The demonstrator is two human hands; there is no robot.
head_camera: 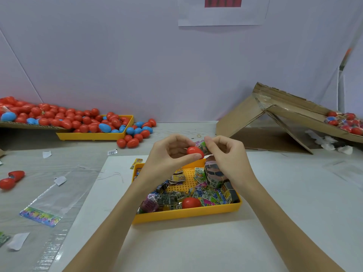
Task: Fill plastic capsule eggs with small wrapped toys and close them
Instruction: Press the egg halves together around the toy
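**Toy may snag at the egg's rim**

A red plastic egg half [194, 151] is pinched in the left hand [172, 152]; a small green foil-wrapped toy [202, 146], apparently half-inserted, is pinched by the right hand [225, 152]. Protruding wrapper could block closure, or be dropped into the yellow plastic tray [186, 214].

Bright, even, diffuse light from above; shadows soft and faint. Wide-angle lens bends the edges. Slight softness overall, blurrier at the right edge. Mild glare on the clear cellophane bag [57, 201] and taped brown cardboard box [275, 114].
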